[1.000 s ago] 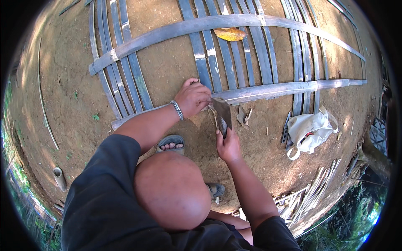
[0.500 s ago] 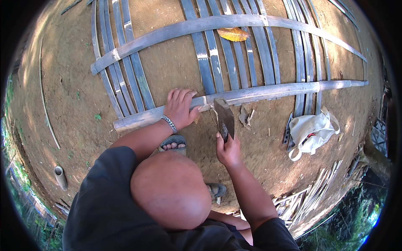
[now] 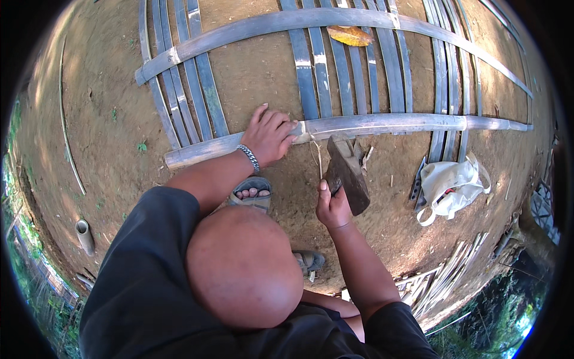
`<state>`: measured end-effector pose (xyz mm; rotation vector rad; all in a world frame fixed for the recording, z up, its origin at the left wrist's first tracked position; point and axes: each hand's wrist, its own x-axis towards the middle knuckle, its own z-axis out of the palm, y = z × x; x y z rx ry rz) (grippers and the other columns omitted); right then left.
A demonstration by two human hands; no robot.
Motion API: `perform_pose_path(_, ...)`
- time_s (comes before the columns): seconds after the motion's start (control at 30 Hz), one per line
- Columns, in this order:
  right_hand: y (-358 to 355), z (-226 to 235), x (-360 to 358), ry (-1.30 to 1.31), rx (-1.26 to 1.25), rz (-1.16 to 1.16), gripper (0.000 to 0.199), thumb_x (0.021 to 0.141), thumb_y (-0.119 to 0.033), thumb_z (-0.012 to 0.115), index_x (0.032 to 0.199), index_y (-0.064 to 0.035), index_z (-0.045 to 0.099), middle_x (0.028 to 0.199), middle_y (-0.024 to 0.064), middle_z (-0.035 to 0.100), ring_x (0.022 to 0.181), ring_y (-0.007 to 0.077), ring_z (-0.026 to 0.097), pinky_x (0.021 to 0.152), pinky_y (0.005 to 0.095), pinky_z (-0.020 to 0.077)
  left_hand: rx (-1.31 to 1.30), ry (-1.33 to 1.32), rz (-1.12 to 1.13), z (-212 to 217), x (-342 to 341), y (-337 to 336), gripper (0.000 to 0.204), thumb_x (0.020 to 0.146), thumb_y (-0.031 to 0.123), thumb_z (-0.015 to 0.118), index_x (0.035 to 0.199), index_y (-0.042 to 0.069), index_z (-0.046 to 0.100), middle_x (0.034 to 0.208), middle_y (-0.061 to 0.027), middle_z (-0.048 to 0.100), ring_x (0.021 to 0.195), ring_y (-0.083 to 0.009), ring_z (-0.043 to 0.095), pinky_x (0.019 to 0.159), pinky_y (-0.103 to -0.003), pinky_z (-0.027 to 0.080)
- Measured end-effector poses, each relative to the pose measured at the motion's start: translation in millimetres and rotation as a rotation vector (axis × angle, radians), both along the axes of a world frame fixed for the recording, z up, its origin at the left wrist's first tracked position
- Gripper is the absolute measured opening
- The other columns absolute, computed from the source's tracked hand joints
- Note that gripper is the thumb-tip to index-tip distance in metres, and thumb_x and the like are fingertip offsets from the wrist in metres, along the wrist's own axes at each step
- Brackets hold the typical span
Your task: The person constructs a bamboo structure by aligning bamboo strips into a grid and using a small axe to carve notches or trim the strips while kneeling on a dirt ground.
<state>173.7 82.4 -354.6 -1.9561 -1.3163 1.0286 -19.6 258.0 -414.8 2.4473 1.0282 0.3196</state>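
Observation:
My left hand (image 3: 270, 136) lies over the near split bamboo pole (image 3: 382, 124), its fingers bent across the top and its thumb on the near side, close to a pale node. In my right hand (image 3: 333, 206) is a thick, dark block-shaped tool (image 3: 353, 176), held just on my side of the pole and apart from it; its grip is mostly hidden by the fingers. A thin pale bamboo strand (image 3: 318, 157) hangs by the pole between both hands. Several flat bamboo slats (image 3: 304, 78) run crosswise under this pole and the far bamboo pole (image 3: 269, 24).
A yellow leaf (image 3: 350, 36) lies by the far pole. To the right, a white bag (image 3: 448, 188) sits beside a dark flat piece with holes (image 3: 417, 181). Cut bamboo strips (image 3: 445, 281) are piled at lower right. A short bamboo tube (image 3: 85, 237) stands at left. My sandalled foot (image 3: 252, 190) is near the pole.
The block-shaped tool has turned, its near end swinging right and toward me. My left hand stays on the pole with its fingers more bent. The whole view has shifted slightly.

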Motion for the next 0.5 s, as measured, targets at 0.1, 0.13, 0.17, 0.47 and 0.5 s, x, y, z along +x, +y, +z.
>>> perform_pose_path(0.1, 3.5, -18.0, -5.7, -0.088, 0.029, -0.01, 0.05, 0.096, -0.013, 0.064, 0.142, 0.0001, 0.05, 0.114, 0.0274, 0.065, 0.102, 0.0443, 0.067, 0.089, 0.0468, 0.0542, 0.014, -0.018, -0.002, 0.4, 2.2, 1.0, 0.034, 0.089, 0.028, 0.072, 0.119, 0.013, 0.069, 0.111, -0.0052, 0.06, 0.116, -0.0255, 0.057, 0.118, -0.053, 0.03)
perform_pose_path(0.13, 6.2, -19.8, -3.4, -0.114, -0.094, 0.005, 0.049, 0.096, -0.012, 0.064, 0.142, 0.0007, 0.05, 0.114, 0.0272, 0.065, 0.103, 0.0446, 0.067, 0.089, 0.0468, 0.0539, 0.016, -0.016, -0.004, 0.6, 2.4, 1.1, 0.034, 0.089, 0.028, 0.072, 0.119, 0.013, 0.069, 0.111, -0.0052, 0.06, 0.116, -0.0256, 0.057, 0.118, -0.053, 0.03)
perform_pose_path(0.17, 16.7, -12.2, -4.3, -0.139, -0.216, 0.023, 0.049, 0.096, -0.012, 0.063, 0.142, 0.0013, 0.05, 0.115, 0.0271, 0.065, 0.103, 0.045, 0.067, 0.09, 0.0468, 0.0537, 0.004, -0.014, -0.001, -0.6, 0.9, 0.8, 0.034, 0.089, 0.028, 0.072, 0.119, 0.013, 0.069, 0.111, -0.0052, 0.06, 0.117, -0.0256, 0.057, 0.118, -0.053, 0.03)
perform_pose_path(0.47, 11.9, -8.1, -5.9, -0.165, -0.106, 0.041, 0.059, 0.096, -0.016, 0.063, 0.148, 0.0018, 0.04, 0.13, 0.031, 0.06, 0.116, 0.0498, 0.062, 0.094, 0.0509, 0.0526, -0.004, -0.024, -0.003, -2.6, -1.6, 1.4, 0.033, 0.09, 0.027, 0.071, 0.12, 0.012, 0.069, 0.112, -0.0048, 0.061, 0.118, -0.0253, 0.057, 0.119, -0.053, 0.03)
perform_pose_path(0.5, 19.4, -2.2, -7.4, -0.131, -0.159, 0.038, 0.06, 0.096, -0.015, 0.063, 0.148, 0.0017, 0.039, 0.131, 0.0313, 0.06, 0.116, 0.0498, 0.061, 0.094, 0.0509, 0.0527, -0.011, -0.026, -0.003, -1.2, -2.1, 1.4, 0.033, 0.09, 0.027, 0.071, 0.12, 0.012, 0.069, 0.112, -0.0048, 0.061, 0.118, -0.0253, 0.057, 0.119, -0.053, 0.03)
